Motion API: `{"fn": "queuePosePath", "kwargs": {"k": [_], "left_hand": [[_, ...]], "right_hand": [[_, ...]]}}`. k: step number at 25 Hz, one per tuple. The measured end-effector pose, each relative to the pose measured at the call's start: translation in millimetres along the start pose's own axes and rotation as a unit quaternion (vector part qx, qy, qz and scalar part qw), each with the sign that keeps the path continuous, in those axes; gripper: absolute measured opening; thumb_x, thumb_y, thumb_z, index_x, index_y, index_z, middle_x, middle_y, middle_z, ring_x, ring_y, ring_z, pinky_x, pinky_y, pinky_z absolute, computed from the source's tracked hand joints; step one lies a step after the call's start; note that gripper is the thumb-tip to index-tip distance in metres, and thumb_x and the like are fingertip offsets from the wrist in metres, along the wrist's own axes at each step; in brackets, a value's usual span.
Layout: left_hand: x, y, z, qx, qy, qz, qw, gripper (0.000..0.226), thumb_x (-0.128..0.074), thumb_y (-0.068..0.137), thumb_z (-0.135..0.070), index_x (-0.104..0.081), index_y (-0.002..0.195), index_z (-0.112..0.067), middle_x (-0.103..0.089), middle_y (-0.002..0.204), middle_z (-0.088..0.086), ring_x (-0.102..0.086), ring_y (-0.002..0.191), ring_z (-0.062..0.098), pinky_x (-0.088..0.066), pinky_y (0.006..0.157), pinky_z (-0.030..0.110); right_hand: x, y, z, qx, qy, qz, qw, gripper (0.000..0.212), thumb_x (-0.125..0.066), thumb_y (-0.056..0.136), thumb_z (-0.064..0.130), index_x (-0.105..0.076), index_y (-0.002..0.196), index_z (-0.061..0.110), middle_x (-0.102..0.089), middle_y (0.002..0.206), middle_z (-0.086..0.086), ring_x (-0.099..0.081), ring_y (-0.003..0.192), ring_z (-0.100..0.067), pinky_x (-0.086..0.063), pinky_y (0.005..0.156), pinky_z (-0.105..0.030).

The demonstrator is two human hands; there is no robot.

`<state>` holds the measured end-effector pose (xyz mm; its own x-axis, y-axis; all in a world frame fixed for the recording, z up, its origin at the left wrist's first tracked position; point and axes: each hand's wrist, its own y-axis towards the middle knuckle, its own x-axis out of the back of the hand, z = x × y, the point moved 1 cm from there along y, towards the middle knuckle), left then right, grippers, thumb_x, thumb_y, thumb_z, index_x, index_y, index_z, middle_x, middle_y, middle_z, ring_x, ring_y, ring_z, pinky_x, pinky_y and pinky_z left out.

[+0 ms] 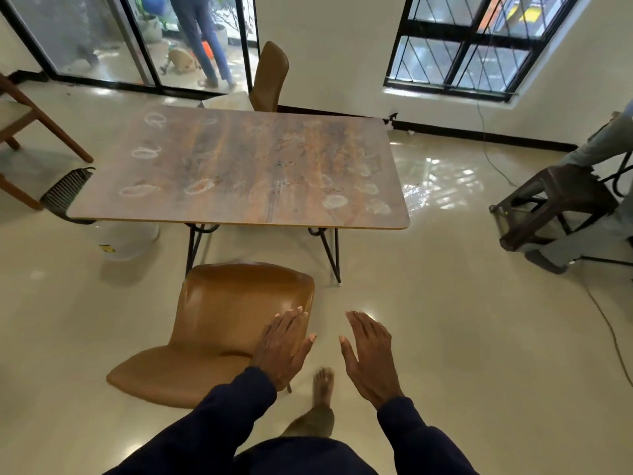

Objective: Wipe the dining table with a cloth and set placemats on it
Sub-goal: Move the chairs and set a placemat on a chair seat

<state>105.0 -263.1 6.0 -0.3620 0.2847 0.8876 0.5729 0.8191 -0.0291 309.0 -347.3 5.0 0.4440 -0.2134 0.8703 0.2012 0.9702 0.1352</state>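
Left grip: we are holding our left grip [286,347] released, fingers straight, palm down, over the right edge of the tan chair [222,320]; we cannot tell whether it is touching the chair.
Right grip: we are holding our right grip [370,358] released and empty, fingers straight, just beside the left grip, over the floor [445,337].
Foot: our bare foot [323,385] is standing on the floor, below and between both grips.
Bench: the bench [239,166] is standing ahead of both grips, beyond the tan chair, its wood-patterned top showing whitish rings and smears.
Bucket: a pale bucket [126,238] is sitting under the bench's left end, ahead-left of the left grip.
Second chair: a second chair [270,77] is standing at the bench's far edge.
Stool: a dark stool [555,204] is standing far to the right of the right grip.
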Motion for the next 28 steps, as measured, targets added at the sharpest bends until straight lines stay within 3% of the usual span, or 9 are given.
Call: {"fn": "queuePosePath", "kwargs": {"k": [6,10,14,20,23,26,28], "left_hand": [[-28.0,121.7,-37.3,-0.003,0.004,-0.007,1.000,0.068,-0.024,0.107,-0.058,-0.049,0.153,-0.015,-0.049,0.159,0.007,-0.044,0.148,0.023,-0.024,0.124,0.036],[-27.9,197.4,-62.8,0.001,-0.008,0.024,1.000,0.074,-0.018,0.105,-0.062,-0.042,0.158,-0.016,-0.042,0.164,0.005,-0.038,0.153,0.022,-0.012,0.126,0.032],[-32.7,266.9,-86.5,-0.008,-0.006,0.023,1.000,0.083,-0.006,0.105,-0.068,-0.042,0.157,-0.015,-0.046,0.161,0.008,-0.042,0.151,0.023,-0.017,0.126,0.033],[-65.7,375.9,-121.5,0.049,0.012,-0.015,0.999,0.070,-0.020,0.110,-0.059,-0.053,0.149,-0.012,-0.058,0.152,0.011,-0.055,0.141,0.029,-0.036,0.120,0.044],[-72.3,431.0,-160.7,0.083,0.002,-0.056,0.995,0.069,-0.020,0.110,-0.058,-0.061,0.140,-0.011,-0.064,0.143,0.010,-0.062,0.130,0.029,-0.046,0.112,0.039],[-79.8,482.5,-195.3,0.107,0.017,-0.101,0.989,0.067,-0.021,0.111,-0.057,-0.063,0.137,-0.012,-0.065,0.141,0.008,-0.062,0.127,0.025,-0.039,0.113,0.033],[-83.5,514.9,-213.9,0.137,-0.010,-0.094,0.986,0.068,-0.021,0.110,-0.058,-0.064,0.138,-0.012,-0.065,0.141,0.009,-0.062,0.127,0.027,-0.044,0.112,0.038]], "right_hand": [[39.5,92.2,-94.1,0.021,-0.031,0.014,0.999,0.052,-0.040,0.107,0.042,-0.049,0.152,0.016,-0.056,0.152,-0.003,-0.049,0.143,-0.020,-0.041,0.119,-0.051],[62.1,157.4,-141.3,-0.014,-0.011,0.021,1.000,0.051,-0.041,0.107,0.040,-0.051,0.150,0.014,-0.056,0.151,-0.004,-0.049,0.141,-0.021,-0.042,0.117,-0.052],[79.8,221.1,-188.4,0.013,-0.012,0.039,0.999,0.051,-0.040,0.108,0.040,-0.051,0.150,0.015,-0.056,0.152,-0.004,-0.051,0.141,-0.021,-0.042,0.117,-0.051],[96.2,324.1,-283.9,0.066,-0.007,0.068,0.995,0.051,-0.047,0.105,0.039,-0.057,0.145,0.011,-0.062,0.146,-0.009,-0.060,0.134,-0.027,-0.044,0.113,-0.044],[120.2,378.4,-331.3,0.079,0.005,0.099,0.992,0.052,-0.046,0.104,0.039,-0.056,0.147,0.012,-0.061,0.147,-0.008,-0.059,0.135,-0.027,-0.036,0.115,-0.036],[147.5,431.8,-375.4,0.148,-0.003,0.102,0.984,0.053,-0.040,0.105,0.041,-0.056,0.147,0.012,-0.062,0.146,-0.007,-0.059,0.134,-0.025,-0.034,0.114,-0.034],[158.2,470.0,-402.5,0.149,0.008,0.119,0.982,0.053,-0.040,0.105,0.040,-0.055,0.148,0.012,-0.061,0.147,-0.007,-0.058,0.134,-0.025,-0.034,0.115,-0.035]]}}
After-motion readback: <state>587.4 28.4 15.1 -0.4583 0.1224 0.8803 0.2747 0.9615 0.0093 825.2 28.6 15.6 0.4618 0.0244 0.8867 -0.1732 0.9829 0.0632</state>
